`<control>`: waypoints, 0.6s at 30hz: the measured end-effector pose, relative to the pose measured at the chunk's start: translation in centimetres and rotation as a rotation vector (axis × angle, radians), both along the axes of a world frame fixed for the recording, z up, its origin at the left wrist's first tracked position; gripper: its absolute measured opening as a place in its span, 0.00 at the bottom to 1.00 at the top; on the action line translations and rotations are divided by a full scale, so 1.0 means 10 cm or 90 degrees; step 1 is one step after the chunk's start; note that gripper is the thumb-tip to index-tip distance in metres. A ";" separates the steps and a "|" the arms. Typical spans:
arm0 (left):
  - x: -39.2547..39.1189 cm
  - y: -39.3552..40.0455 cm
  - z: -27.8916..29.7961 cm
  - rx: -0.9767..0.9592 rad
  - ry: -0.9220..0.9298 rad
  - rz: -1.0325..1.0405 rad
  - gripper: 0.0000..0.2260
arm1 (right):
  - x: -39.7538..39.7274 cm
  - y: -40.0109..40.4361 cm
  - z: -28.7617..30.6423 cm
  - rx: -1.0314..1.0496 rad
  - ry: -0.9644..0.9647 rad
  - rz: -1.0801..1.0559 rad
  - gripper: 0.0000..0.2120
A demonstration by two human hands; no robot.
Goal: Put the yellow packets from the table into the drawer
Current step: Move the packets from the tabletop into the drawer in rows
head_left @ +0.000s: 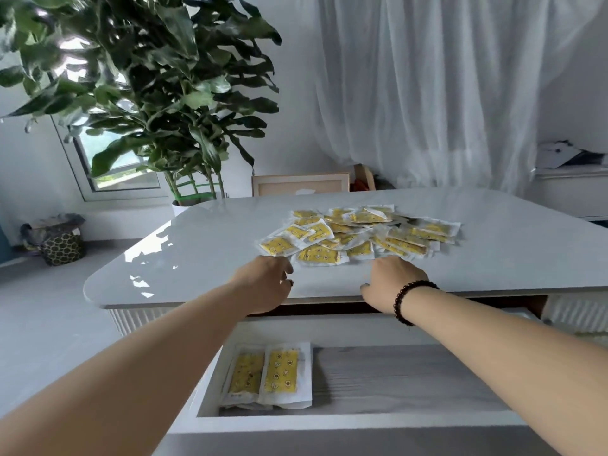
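Table (210, 258): glossy white – yellow packets (358, 233) heaped at centre.
Drawer (345, 422): open, two packets inside.
Room: plant (141, 77), curtain (444, 87).
Left hand (268, 284), right hand (393, 284): fingers loosely curled – holding nothing.

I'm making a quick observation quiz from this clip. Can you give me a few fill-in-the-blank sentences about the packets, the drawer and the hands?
1. The loose pile of yellow packets lies on the ____.
2. The packets already stowed sit at the ____ end of the open drawer.
3. A dark beaded bracelet is worn on the ____ wrist.
4. The left hand and right hand both reach toward the pile holding ____.

Missing words: table; left; right; nothing
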State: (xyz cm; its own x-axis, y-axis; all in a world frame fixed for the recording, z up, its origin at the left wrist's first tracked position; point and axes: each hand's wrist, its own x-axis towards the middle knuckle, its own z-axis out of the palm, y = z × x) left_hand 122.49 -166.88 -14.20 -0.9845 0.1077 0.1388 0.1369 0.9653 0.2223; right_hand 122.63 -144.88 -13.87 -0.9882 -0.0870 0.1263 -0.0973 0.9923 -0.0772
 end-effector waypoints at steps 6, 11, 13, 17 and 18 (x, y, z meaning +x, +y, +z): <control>-0.52 0.22 -0.31 0.059 0.038 0.038 0.18 | -0.43 0.36 -0.25 -0.034 0.056 -0.045 0.08; -0.87 0.41 -0.48 0.157 0.074 0.211 0.21 | -0.83 0.50 -0.46 -0.109 0.137 -0.132 0.13; -0.99 0.40 -0.44 0.167 0.031 0.271 0.31 | -0.98 0.54 -0.46 -0.118 0.174 -0.173 0.17; -1.18 0.46 -0.41 0.136 -0.008 0.312 0.47 | -1.28 0.60 -0.46 -0.143 0.213 -0.238 0.26; -1.21 0.49 -0.42 0.125 -0.001 0.310 0.47 | -1.35 0.61 -0.47 -0.158 0.195 -0.246 0.29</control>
State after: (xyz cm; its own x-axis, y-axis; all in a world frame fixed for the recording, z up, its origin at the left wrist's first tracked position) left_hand 110.37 -162.03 -18.41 -0.9142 -0.3902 0.1095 -0.3173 0.8572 0.4055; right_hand 109.15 -138.75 -18.52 -0.8570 0.3440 0.3838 0.2157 0.9157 -0.3390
